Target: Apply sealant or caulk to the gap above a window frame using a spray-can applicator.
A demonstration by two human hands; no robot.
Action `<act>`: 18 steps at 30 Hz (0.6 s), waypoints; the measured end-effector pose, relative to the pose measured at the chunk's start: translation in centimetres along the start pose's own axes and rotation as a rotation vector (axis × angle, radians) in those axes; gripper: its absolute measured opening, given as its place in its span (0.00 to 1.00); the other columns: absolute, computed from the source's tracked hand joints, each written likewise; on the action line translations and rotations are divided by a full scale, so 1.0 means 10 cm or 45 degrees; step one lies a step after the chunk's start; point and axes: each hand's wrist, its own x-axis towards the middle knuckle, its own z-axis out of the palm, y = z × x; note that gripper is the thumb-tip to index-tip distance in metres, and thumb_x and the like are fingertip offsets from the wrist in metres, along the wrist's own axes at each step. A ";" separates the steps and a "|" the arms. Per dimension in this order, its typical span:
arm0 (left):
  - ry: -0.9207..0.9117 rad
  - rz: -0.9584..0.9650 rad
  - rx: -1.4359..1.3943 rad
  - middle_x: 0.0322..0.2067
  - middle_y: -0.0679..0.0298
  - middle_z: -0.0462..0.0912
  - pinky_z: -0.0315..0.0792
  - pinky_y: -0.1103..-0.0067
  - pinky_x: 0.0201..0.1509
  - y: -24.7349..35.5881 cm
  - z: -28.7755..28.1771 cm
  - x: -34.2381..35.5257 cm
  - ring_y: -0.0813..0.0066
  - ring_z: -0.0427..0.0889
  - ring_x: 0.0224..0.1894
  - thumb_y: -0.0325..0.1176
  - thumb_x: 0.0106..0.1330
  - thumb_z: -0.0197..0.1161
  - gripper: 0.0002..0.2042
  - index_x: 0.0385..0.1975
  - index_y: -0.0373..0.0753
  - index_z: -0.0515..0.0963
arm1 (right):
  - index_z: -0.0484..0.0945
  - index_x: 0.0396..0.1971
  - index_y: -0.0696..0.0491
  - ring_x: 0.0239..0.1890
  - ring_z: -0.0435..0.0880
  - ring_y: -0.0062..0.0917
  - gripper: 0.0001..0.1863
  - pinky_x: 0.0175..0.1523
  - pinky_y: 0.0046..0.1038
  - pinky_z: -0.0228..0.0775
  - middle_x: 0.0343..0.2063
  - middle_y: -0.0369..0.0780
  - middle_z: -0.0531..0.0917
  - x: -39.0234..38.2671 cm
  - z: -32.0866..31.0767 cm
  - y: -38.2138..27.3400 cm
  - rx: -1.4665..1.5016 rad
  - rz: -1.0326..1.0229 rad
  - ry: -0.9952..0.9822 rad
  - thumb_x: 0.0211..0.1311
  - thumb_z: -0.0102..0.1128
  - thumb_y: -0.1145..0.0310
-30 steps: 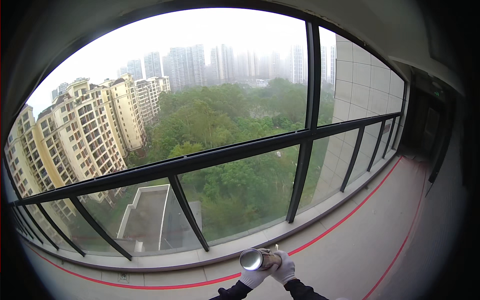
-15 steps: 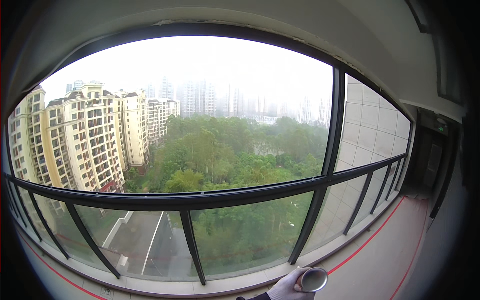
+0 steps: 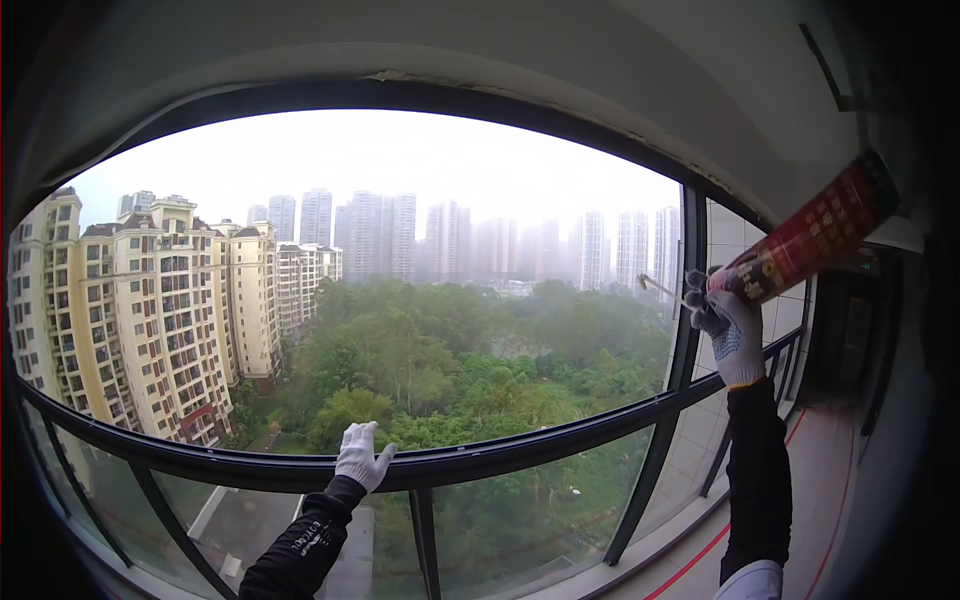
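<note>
My right hand, in a white knit glove with grey-coated fingers, is raised at the right window post. It is closed round the end of a red spray foam can, held tilted with its dark base up to the right. A thin nozzle tube with a pale tip sticks out leftward past the fingers, in front of the glass. My left hand, also gloved, rests on the dark window rail. Its fingers lie over the rail with the thumb apart, and nothing is in it.
A large window fills the front, with a dark frame post at right and glass panels below the rail. Rough pale material shows along the upper frame edge. A red line runs along the floor at right, toward a dark doorway.
The can, earlier low at the bottom edge with its metal base showing, is now raised at the right. My left hand has come into view onto the rail. The view has shifted slightly.
</note>
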 end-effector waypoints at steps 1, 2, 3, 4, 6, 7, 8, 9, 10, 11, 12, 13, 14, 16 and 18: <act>-0.028 0.019 0.079 0.59 0.43 0.78 0.64 0.57 0.73 -0.26 0.06 0.04 0.42 0.70 0.67 0.51 0.69 0.67 0.33 0.62 0.27 0.73 | 0.76 0.52 0.56 0.40 0.90 0.30 0.18 0.39 0.28 0.85 0.47 0.46 0.87 0.29 0.19 -0.12 0.025 -0.031 -0.050 0.64 0.68 0.71; -0.056 0.044 0.155 0.58 0.44 0.79 0.63 0.58 0.74 -0.46 0.16 0.08 0.43 0.70 0.66 0.51 0.68 0.67 0.33 0.61 0.28 0.75 | 0.77 0.51 0.58 0.40 0.91 0.30 0.18 0.39 0.29 0.86 0.46 0.46 0.88 0.56 0.35 -0.21 0.046 -0.064 -0.096 0.65 0.68 0.69; -0.107 0.022 0.215 0.57 0.45 0.79 0.63 0.59 0.74 -0.65 0.22 0.07 0.43 0.70 0.66 0.54 0.68 0.66 0.32 0.59 0.29 0.77 | 0.78 0.50 0.59 0.40 0.91 0.30 0.17 0.39 0.29 0.86 0.44 0.46 0.88 0.85 0.55 -0.24 0.069 -0.086 -0.134 0.65 0.69 0.68; -0.244 -0.045 0.205 0.56 0.46 0.80 0.64 0.58 0.72 -0.74 0.20 0.06 0.43 0.72 0.65 0.56 0.69 0.65 0.32 0.58 0.30 0.78 | 0.78 0.48 0.60 0.40 0.91 0.30 0.17 0.39 0.29 0.86 0.42 0.46 0.88 1.13 0.76 -0.22 0.098 -0.104 -0.175 0.66 0.69 0.66; -0.239 -0.015 0.366 0.52 0.46 0.84 0.69 0.59 0.66 -1.12 0.34 -0.11 0.47 0.78 0.58 0.57 0.71 0.62 0.29 0.53 0.32 0.82 | 0.81 0.44 0.61 0.38 0.90 0.31 0.16 0.39 0.29 0.86 0.38 0.46 0.88 1.64 1.26 -0.20 0.125 -0.172 -0.209 0.66 0.71 0.64; -0.342 -0.065 0.390 0.50 0.48 0.85 0.69 0.60 0.65 -1.08 0.32 -0.11 0.49 0.80 0.56 0.59 0.72 0.60 0.29 0.51 0.34 0.83 | 0.80 0.47 0.61 0.39 0.90 0.32 0.17 0.40 0.28 0.86 0.39 0.47 0.88 1.94 1.42 -0.14 0.158 -0.163 -0.220 0.66 0.71 0.65; -0.443 -0.098 0.400 0.48 0.49 0.87 0.69 0.61 0.64 -0.98 0.31 -0.07 0.51 0.82 0.54 0.61 0.73 0.58 0.30 0.50 0.35 0.84 | 0.80 0.49 0.62 0.40 0.90 0.33 0.18 0.41 0.27 0.86 0.39 0.47 0.88 2.20 1.52 -0.13 0.173 -0.165 -0.222 0.67 0.71 0.65; -0.267 -0.007 0.383 0.45 0.52 0.88 0.70 0.63 0.63 -1.13 0.30 -0.18 0.54 0.84 0.52 0.63 0.73 0.55 0.31 0.48 0.37 0.86 | 0.81 0.47 0.61 0.39 0.90 0.33 0.17 0.40 0.27 0.85 0.39 0.48 0.88 2.43 1.81 -0.03 0.226 -0.193 -0.256 0.67 0.70 0.65; -0.335 -0.029 0.421 0.45 0.51 0.89 0.70 0.62 0.63 -1.15 0.31 -0.16 0.55 0.83 0.53 0.65 0.73 0.54 0.32 0.48 0.37 0.87 | 0.82 0.46 0.61 0.38 0.89 0.33 0.16 0.40 0.27 0.85 0.38 0.48 0.88 2.63 2.02 0.02 0.249 -0.230 -0.273 0.68 0.70 0.65; -0.375 -0.026 0.446 0.45 0.52 0.89 0.70 0.62 0.63 -1.11 0.28 -0.09 0.55 0.83 0.54 0.66 0.73 0.54 0.33 0.48 0.37 0.87 | 0.82 0.45 0.61 0.38 0.89 0.33 0.15 0.40 0.27 0.84 0.38 0.48 0.88 2.82 2.14 0.03 0.237 -0.284 -0.305 0.68 0.70 0.65; -0.417 -0.030 0.473 0.45 0.52 0.89 0.70 0.62 0.63 -1.07 0.24 -0.04 0.55 0.83 0.54 0.66 0.72 0.54 0.33 0.47 0.37 0.87 | 0.83 0.45 0.60 0.38 0.89 0.33 0.15 0.39 0.27 0.84 0.38 0.48 0.88 2.99 2.25 0.05 0.229 -0.333 -0.340 0.68 0.70 0.65; -0.389 -0.049 0.496 0.45 0.52 0.89 0.69 0.62 0.64 -1.20 0.25 -0.06 0.56 0.84 0.54 0.67 0.72 0.54 0.34 0.47 0.37 0.87 | 0.83 0.44 0.60 0.38 0.89 0.33 0.14 0.39 0.27 0.84 0.38 0.47 0.88 3.14 2.46 0.11 0.271 -0.344 -0.345 0.69 0.69 0.65; -0.369 -0.058 0.495 0.43 0.52 0.90 0.69 0.63 0.63 -1.29 0.26 -0.05 0.57 0.86 0.51 0.66 0.72 0.54 0.32 0.45 0.39 0.88 | 0.83 0.42 0.59 0.36 0.89 0.32 0.13 0.38 0.27 0.84 0.37 0.45 0.88 3.30 2.61 0.18 0.270 -0.366 -0.336 0.69 0.70 0.64; -0.481 -0.203 0.504 0.39 0.54 0.90 0.69 0.63 0.60 -1.23 0.25 -0.04 0.58 0.87 0.47 0.66 0.73 0.53 0.30 0.44 0.43 0.88 | 0.84 0.40 0.56 0.34 0.89 0.28 0.12 0.36 0.26 0.83 0.35 0.42 0.88 3.42 2.88 0.25 0.225 -0.406 -0.289 0.68 0.70 0.63; -0.396 -0.181 0.522 0.34 0.56 0.90 0.70 0.64 0.57 -1.23 0.27 -0.07 0.59 0.87 0.43 0.65 0.74 0.53 0.29 0.41 0.45 0.89 | 0.85 0.40 0.55 0.32 0.88 0.26 0.11 0.35 0.25 0.82 0.34 0.41 0.89 3.62 3.05 0.32 0.227 -0.418 -0.289 0.68 0.70 0.62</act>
